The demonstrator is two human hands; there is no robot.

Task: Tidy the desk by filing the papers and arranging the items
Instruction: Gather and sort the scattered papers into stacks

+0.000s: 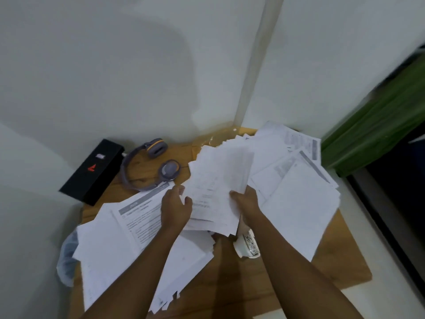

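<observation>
Head view, held thing: I see a fanned sheaf of white printed paper sheets (pixel 216 187). Its edges are uneven and its grey text is too blurred to read.
Left hand grip: my left hand (pixel 176 208) pinches the sheaf's lower left edge, with the thumb on the front and the fingers curled behind.
Right hand grip: my right hand (pixel 246 202) clasps the lower right edge, with the thumb across the top sheet.
Where the sheaf is: it is held between both hands, lifted above the light-brown wooden desk (pixel 253 284), and it fans away from the grip toward the wall corner.
Left of the grip: a loose spread of white printed pages (pixel 115 245) lies on the desk and passes under my left wrist.
Right of the grip: a second scatter of white sheets (pixel 299 192) lies just beside my right hand.
Beyond the grip, leftward: grey over-ear headphones with orange trim (pixel 149 164) sit near a long black cardboard box (pixel 92 171).
Under the grip: a white patterned cup (pixel 247 246) is partly hidden, and I cannot tell whether it is upright.
</observation>
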